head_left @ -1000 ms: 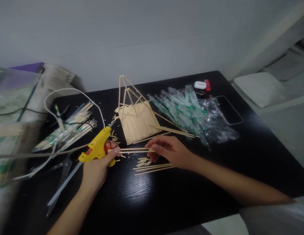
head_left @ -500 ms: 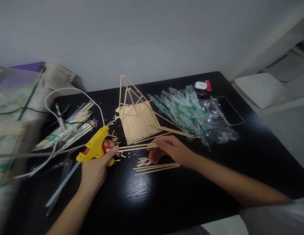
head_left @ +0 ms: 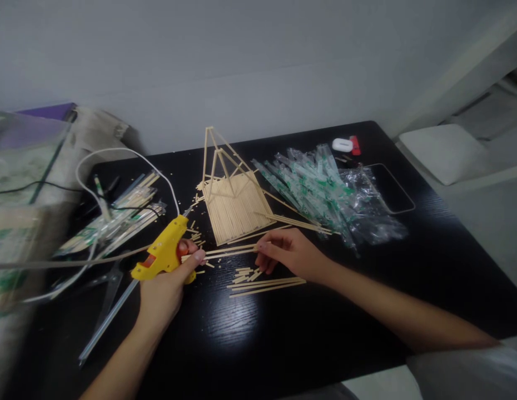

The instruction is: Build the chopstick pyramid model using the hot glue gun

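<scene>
My left hand [head_left: 169, 286] is closed around a yellow hot glue gun [head_left: 169, 244], its nozzle pointing up and away. The same hand's thumb pinches the left ends of two thin wooden sticks [head_left: 231, 251], which run roughly parallel to the right. My right hand [head_left: 292, 253] pinches the sticks' right ends between thumb and forefinger; its fingertips partly hide them. Behind the hands stands a stick model [head_left: 237, 208] with a flat slatted base and a pointed frame. Below the right fingers lie short cut pieces [head_left: 243, 274] and several longer sticks [head_left: 269, 286].
Green-printed plastic wrappers [head_left: 312, 183] and a phone-shaped dark object [head_left: 389, 189] lie to the right, a white case [head_left: 342, 145] farther back. Packaged sticks [head_left: 129, 208] and a white cord [head_left: 127, 150] are at left. Scissors [head_left: 110, 291] lie partly under the glue stick.
My right hand has moved slightly left along the sticks, its fingertips now covering their right ends. My left hand with the glue gun has shifted a little right.
</scene>
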`<action>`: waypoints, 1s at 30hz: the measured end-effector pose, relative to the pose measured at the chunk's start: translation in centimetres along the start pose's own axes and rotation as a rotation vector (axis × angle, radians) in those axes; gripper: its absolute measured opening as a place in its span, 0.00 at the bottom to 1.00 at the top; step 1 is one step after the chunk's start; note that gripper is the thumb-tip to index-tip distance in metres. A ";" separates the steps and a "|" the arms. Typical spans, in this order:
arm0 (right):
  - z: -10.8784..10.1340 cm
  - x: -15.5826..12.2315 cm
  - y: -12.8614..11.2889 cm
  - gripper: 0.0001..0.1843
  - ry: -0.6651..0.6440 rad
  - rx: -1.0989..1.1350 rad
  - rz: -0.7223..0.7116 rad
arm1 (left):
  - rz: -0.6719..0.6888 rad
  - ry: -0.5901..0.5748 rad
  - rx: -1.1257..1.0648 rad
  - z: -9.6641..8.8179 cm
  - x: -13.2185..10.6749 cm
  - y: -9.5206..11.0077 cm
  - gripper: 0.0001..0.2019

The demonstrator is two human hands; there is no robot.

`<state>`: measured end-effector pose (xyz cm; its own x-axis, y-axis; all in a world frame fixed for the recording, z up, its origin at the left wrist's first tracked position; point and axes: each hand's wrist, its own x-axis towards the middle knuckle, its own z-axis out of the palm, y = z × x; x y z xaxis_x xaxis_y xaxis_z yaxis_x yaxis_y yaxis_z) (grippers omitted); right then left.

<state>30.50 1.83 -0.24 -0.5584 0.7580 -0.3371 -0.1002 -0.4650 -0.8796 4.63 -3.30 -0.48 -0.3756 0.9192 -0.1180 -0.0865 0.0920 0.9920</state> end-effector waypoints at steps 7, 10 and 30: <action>-0.1 -0.1 0.1 0.25 0.022 -0.088 -0.049 | -0.013 -0.010 -0.003 -0.2 0.1 -0.3 0.17; -0.3 -0.1 0.1 0.23 0.048 -0.128 -0.104 | 0.003 -0.008 0.035 -0.5 0.1 -0.4 0.15; -0.8 0.5 0.5 0.25 0.069 -0.121 -0.087 | -0.085 0.008 0.018 -0.1 0.3 0.1 0.16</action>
<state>30.82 2.38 -1.08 -0.4937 0.8246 -0.2761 -0.0435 -0.3405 -0.9392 4.44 -3.07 -0.43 -0.3749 0.9047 -0.2025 -0.1016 0.1770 0.9790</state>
